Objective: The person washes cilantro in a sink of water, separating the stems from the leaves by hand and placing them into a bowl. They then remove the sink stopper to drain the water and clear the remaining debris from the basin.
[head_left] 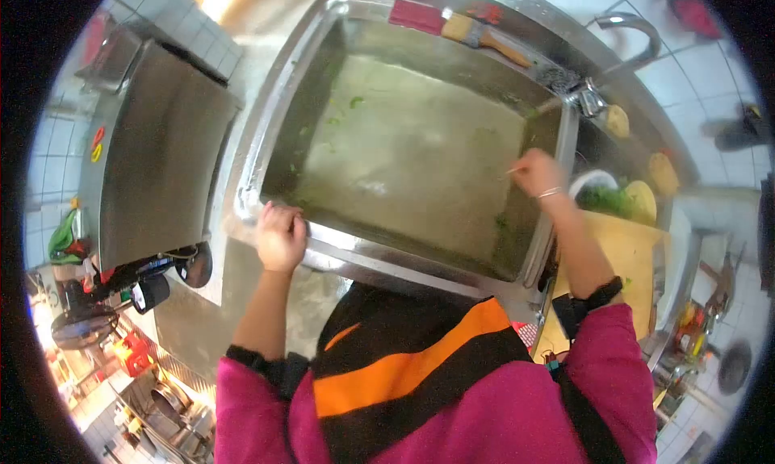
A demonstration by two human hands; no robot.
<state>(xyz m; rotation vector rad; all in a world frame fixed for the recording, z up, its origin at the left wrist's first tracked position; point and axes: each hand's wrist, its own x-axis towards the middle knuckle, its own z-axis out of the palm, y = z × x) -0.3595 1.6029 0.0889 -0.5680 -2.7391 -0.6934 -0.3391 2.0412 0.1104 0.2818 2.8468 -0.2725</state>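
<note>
A large steel sink [266, 141] holds cloudy, greenish water with small bits of green leaf afloat, mostly near its left wall and right corner. My left hand [281, 232] is closed over the near left corner of the sink rim, fingers curled around it. Over the right side of the water, my right hand [538, 174] is closed in a pinch and slightly blurred. Something thin and pale shows at its fingertips, but I cannot make out whether it is an object or a finger.
A pink cloth [416, 17], a wooden-handled brush [484, 40] and a wire scourer [559, 80] lie along the far rim by the faucet [638, 28]. On the right are a cutting board [626, 246], a white bowl of greens [596, 183] and peeled-looking yellowish pieces. A steel cabinet [161, 149] stands left.
</note>
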